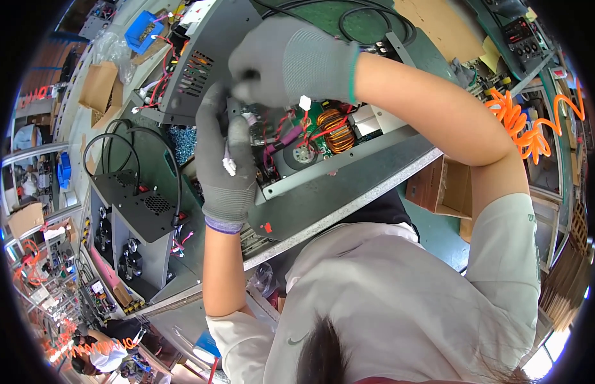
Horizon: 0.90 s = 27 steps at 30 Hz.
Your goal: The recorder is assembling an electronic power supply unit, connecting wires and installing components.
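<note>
While both gloved hands meet over the far left end of the open chassis, whose long metal rim runs along the near edge of the bench, their fingertips are partly hidden and blurred. The right hand, fingers curled, reaches in from the right and covers much of that end; I cannot tell what it grips. The left hand is bent around the chassis corner, a white plug lying against its palm side, and whether it pinches anything cannot be made out. Inside the chassis sit a ring-shaped coil wound in glossy copper wire, a round grey part and thin red wires, with another white plug standing up near the right wrist. Just beyond the hands, a dark grey sheet-metal cover with slotted vents leans at a slant, crowding the far left side. Further left lie a blue plastic bin, crinkled clear film and an open cardboard box; nearer, a black vented case trails thick, looping cables. Coiled orange hose hangs at the right, beyond the elbow.
</note>
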Each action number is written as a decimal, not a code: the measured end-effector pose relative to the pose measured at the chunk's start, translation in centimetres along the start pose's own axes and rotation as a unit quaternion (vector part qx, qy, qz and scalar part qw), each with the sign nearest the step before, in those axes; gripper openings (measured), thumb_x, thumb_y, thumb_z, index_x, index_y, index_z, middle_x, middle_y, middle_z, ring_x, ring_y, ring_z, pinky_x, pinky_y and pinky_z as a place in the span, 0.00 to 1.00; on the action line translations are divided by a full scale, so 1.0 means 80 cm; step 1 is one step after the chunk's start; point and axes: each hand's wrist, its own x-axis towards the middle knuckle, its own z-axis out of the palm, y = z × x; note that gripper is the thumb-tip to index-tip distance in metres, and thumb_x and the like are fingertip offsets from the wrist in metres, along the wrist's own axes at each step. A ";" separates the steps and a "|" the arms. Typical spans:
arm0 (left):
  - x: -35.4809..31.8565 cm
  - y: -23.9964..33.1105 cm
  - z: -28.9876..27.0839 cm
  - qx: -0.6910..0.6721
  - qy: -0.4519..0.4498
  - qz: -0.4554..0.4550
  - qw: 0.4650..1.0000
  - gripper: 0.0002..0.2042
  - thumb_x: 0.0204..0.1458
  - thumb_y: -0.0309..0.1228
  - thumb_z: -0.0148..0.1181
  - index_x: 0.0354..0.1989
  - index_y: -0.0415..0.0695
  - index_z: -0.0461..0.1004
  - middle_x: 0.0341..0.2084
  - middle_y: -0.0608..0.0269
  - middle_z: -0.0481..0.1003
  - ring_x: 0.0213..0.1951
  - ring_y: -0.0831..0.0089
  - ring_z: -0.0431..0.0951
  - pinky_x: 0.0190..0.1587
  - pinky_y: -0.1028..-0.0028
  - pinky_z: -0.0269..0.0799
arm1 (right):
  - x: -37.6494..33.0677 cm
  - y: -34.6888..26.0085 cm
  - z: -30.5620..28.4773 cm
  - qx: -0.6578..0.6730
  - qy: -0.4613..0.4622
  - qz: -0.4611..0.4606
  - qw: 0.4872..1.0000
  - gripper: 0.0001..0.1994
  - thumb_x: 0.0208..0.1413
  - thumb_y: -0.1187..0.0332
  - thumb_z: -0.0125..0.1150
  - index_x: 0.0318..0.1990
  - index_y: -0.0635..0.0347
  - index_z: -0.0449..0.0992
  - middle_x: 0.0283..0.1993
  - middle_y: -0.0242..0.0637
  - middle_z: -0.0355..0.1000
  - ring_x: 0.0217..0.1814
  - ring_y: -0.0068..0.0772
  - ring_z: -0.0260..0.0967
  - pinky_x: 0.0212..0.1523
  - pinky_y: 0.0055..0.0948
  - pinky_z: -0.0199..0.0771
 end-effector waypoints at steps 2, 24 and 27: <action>0.000 0.010 -0.008 0.146 -0.058 -0.030 0.987 0.24 0.63 0.30 0.54 0.67 0.38 0.62 0.52 0.45 0.74 0.52 0.56 0.78 0.56 0.64 0.72 | -0.006 -0.014 -0.027 0.140 0.038 0.034 0.989 0.17 0.53 0.54 0.67 0.28 0.61 0.82 0.26 0.44 0.77 0.30 0.42 0.77 0.33 0.37 0.75; 0.017 0.014 0.013 0.208 -0.015 0.041 0.977 0.33 0.48 0.26 0.69 0.65 0.39 0.66 0.56 0.47 0.73 0.55 0.56 0.77 0.57 0.65 0.74 | 0.008 0.061 -0.001 0.048 -0.149 -0.175 0.972 0.06 0.51 0.70 0.61 0.37 0.56 0.79 0.32 0.39 0.78 0.36 0.43 0.77 0.38 0.42 0.75; 0.016 0.012 0.010 0.206 -0.020 0.033 0.978 0.32 0.48 0.23 0.66 0.65 0.37 0.65 0.58 0.47 0.72 0.58 0.58 0.76 0.61 0.67 0.72 | 0.016 0.048 -0.003 0.032 -0.207 -0.170 0.963 0.06 0.53 0.68 0.65 0.38 0.54 0.81 0.34 0.37 0.79 0.40 0.42 0.78 0.41 0.42 0.76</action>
